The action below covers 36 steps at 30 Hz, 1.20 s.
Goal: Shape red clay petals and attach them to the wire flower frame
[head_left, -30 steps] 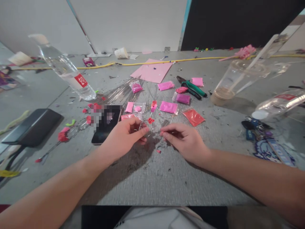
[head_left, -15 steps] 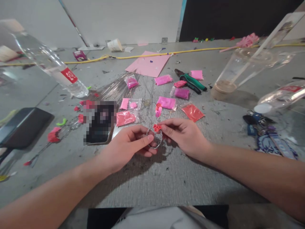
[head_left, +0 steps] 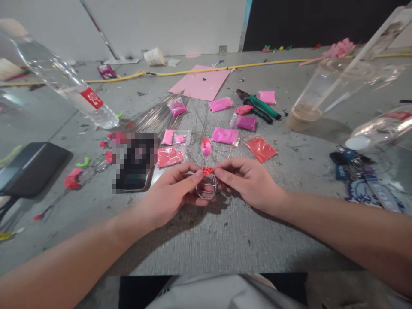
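Between my two hands is a twisted silver wire ring (head_left: 206, 198) with a red clay piece (head_left: 207, 171) at its top. My left hand (head_left: 180, 184) is closed, its thumb and forefinger at the left side of the red clay and other fingers behind the ring. From the other side, the thumb and forefinger of my right hand (head_left: 247, 180) pinch the clay. Just beyond stands a pink and red clay bit (head_left: 206, 146); whether it joins the ring I cannot tell. Bags of pink clay (head_left: 225, 136) and red clay (head_left: 260, 149) lie past my hands.
A phone (head_left: 137, 163) lies left of my hands, beside red clay and wire pieces (head_left: 73, 179). Thin wires (head_left: 157, 113), pliers (head_left: 259, 106) and pink paper (head_left: 202, 83) lie farther back. A water bottle (head_left: 64, 81) stands left, a plastic cup (head_left: 305, 103) right, near keys (head_left: 354, 163).
The wire ring has shifted slightly left and turned to face me more. My left thumb has moved up from the ring's side to the red clay.
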Each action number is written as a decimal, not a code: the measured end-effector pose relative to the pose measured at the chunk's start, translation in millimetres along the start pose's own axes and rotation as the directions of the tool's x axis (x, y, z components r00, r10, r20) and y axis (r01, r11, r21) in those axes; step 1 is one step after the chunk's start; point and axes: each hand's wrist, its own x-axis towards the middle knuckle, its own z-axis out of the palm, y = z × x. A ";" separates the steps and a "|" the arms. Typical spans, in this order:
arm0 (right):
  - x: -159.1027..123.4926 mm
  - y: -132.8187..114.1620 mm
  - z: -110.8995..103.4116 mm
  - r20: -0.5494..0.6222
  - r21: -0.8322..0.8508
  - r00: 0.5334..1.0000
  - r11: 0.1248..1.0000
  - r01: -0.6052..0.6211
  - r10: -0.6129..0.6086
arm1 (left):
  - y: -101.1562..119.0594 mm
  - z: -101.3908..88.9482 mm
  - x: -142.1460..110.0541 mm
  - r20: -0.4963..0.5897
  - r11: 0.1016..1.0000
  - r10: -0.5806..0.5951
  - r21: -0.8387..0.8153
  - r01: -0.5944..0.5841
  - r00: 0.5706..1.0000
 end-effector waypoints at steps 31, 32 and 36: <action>-2.2 -0.4 0.4 -0.088 -0.074 0.992 0.993 0.088 -0.095 | -2.1 7.2 -4.9 0.032 0.997 0.069 -0.039 -0.067 0.997; -2.4 0.0 0.6 -0.091 -0.074 0.991 0.993 0.089 -0.095 | -2.1 7.5 -5.0 0.032 0.997 0.073 -0.032 -0.072 0.997; -3.7 -0.8 0.4 -0.068 -0.015 0.996 0.998 0.060 -0.061 | -0.6 7.5 -3.8 0.025 0.996 0.036 -0.080 -0.034 0.999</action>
